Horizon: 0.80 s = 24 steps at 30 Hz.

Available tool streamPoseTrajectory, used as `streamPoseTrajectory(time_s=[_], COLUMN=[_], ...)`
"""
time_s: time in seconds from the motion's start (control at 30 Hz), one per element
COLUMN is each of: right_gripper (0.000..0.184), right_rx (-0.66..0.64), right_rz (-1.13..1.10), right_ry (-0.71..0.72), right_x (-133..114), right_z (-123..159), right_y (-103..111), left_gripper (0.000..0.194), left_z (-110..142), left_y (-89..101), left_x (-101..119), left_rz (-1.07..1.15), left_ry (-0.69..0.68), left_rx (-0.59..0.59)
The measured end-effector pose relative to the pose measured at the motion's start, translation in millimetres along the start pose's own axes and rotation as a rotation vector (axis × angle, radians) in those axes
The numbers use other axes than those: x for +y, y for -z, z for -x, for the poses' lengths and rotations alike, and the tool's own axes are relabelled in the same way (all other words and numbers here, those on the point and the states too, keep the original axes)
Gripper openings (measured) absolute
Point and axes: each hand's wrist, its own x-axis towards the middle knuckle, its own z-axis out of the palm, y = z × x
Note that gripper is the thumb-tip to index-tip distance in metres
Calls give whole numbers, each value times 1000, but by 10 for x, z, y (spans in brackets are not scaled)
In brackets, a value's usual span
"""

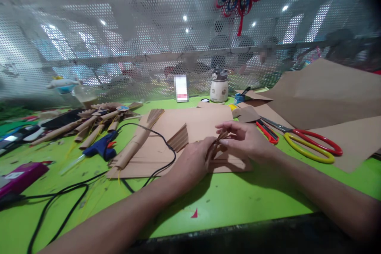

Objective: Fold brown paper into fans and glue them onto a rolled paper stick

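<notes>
My left hand [193, 162] and my right hand [245, 141] meet over a sheet of brown kraft paper [193, 127] at the middle of the green table [226, 202]. Both pinch a pleated, accordion-folded piece of brown paper [218, 143] between their fingertips. The left hand grips its near end, the right hand holds its far end with fingers curled. A second pleated fan of brown paper [178, 139] lies just left of my hands.
Red and yellow scissors [309, 143] and a red cutter [268, 131] lie to the right. A blue glue gun [101, 147] with black cord [74, 194], rolled paper tubes [89, 127], a white jar [219, 87] and large brown sheets [327, 95] surround the work. A perforated screen [119, 47] stands behind.
</notes>
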Motion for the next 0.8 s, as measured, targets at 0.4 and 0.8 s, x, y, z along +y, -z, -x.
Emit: streamPoseTrajectory(time_s=[0.4,0.8], right_gripper=[14,50], right_rx=[73,-20], right_rz=[161,55], right_ry=[106,-18], right_x=[-37,-37], right_z=[1,-40], right_y=[67,165], left_gripper=[32,27], left_z=[-50,-87], left_y=[64,23], left_x=[-38,-105], left_rz=[119,373], left_ry=[105,194], left_rx=[53,19])
